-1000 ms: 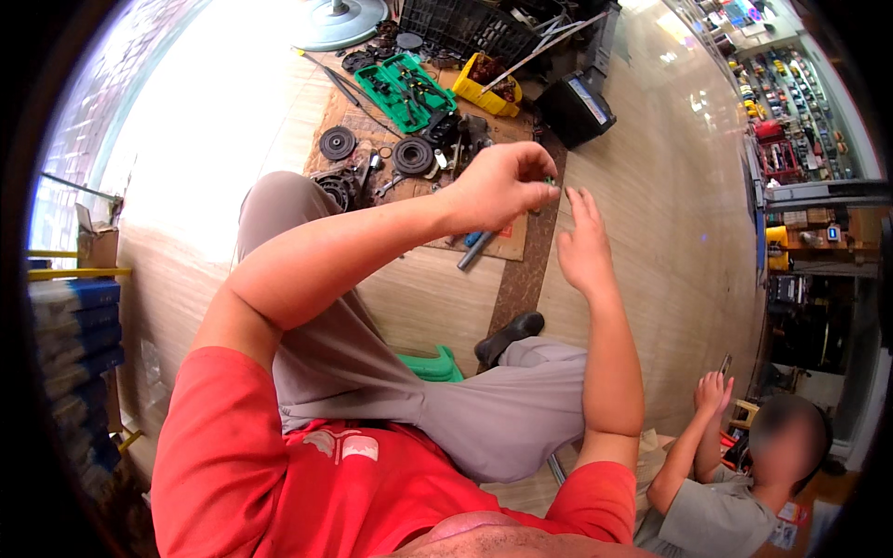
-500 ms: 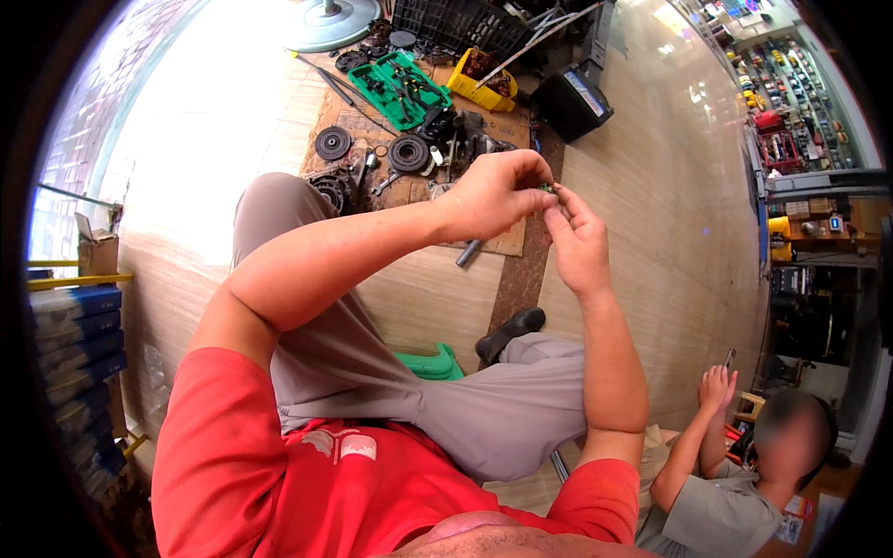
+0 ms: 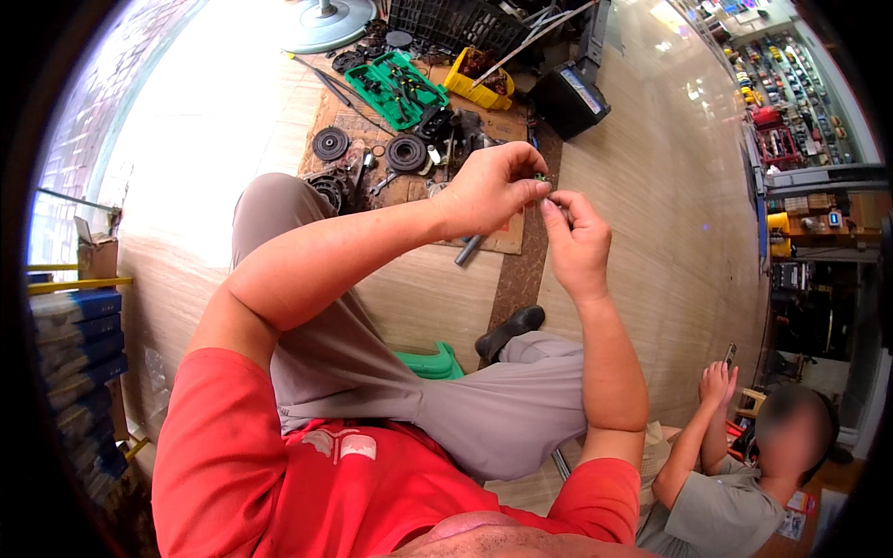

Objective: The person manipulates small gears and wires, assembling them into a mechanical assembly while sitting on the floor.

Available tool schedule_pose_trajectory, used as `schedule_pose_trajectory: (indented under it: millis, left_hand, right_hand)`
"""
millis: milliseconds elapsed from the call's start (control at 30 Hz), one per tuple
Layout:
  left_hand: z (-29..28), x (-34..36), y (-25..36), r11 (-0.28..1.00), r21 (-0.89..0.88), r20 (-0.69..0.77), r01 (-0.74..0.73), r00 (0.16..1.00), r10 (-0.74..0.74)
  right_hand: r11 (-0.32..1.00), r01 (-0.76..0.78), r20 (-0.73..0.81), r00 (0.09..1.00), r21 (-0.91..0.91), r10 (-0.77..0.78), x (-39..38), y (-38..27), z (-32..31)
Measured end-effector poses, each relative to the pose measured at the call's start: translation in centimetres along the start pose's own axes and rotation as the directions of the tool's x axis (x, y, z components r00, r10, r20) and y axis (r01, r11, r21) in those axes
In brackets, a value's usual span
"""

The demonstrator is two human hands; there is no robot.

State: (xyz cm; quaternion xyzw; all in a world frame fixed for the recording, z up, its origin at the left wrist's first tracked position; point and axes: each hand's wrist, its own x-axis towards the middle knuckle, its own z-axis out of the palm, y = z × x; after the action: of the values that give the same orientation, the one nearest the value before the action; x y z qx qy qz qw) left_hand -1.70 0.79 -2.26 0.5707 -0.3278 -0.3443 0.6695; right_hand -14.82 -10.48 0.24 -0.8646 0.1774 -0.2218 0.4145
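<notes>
When viewed from above, gripped at the fingertips of the left hand (image 3: 491, 191): a small green part (image 3: 540, 177), mostly hidden by the fingers and too small to identify. Visible against the dark floor strip (image 3: 521, 272), near the right edge of the cardboard sheet (image 3: 509, 240). Positioned at the tip of the left thumb: the right hand (image 3: 581, 246), with thumb and forefinger nearly together; cannot tell whether closed on anything.

Laid out on the cardboard sheet, beyond the left forearm: a black grooved ring (image 3: 406, 153), with a flat black disc (image 3: 330, 143) to its left and a wrench (image 3: 383, 183) near its lower side. Set farther back: an open green tool case (image 3: 395, 90), with a yellow bin (image 3: 479, 79) to the right. Standing right of the bin: a black box-shaped unit (image 3: 563, 102). Projecting over the near cardboard edge: a grey tube (image 3: 468, 249).

Raised at lower right, well apart: a co-worker's hands (image 3: 714, 383), holding a slim dark device (image 3: 730, 353).
</notes>
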Motion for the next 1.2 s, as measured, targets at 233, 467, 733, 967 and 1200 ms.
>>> schedule_pose_trajectory:
  millis: [233, 467, 733, 967, 1200]
  left_hand:
    - [-0.3, 0.1, -0.1, 0.995, 0.091, -0.021, -0.048, 0.999, 0.050]
    - [-0.3, 0.1, 0.0, 0.965, 0.224, -0.018, -0.136, 0.989, 0.144]
    - [-0.5, 0.0, 0.2, 0.971, 0.228, 0.088, -0.068, 0.995, 0.049]
    - [-0.7, 0.0, 0.6, 0.990, 0.136, 0.295, -0.020, 0.955, -0.021]
    - [-1.5, 0.6, 1.4, 0.977, -0.173, 0.252, 0.124, 0.965, -0.077]
  right_hand:
    - [0.998, 0.034, 0.015, 0.999, -0.044, -0.033, 0.1, -0.3, 0.1]
    - [0.999, -0.014, -0.004, 1.000, -0.046, 0.014, 0.1, 0.0, -0.5]
    - [0.997, 0.026, -0.053, 0.998, -0.067, -0.029, 0.3, 0.0, -1.0]
    - [0.992, 0.027, -0.114, 0.993, -0.125, -0.042, 0.9, 0.5, -2.0]
    - [0.992, 0.032, -0.092, 0.995, -0.126, -0.044, 1.0, 1.1, -1.8]
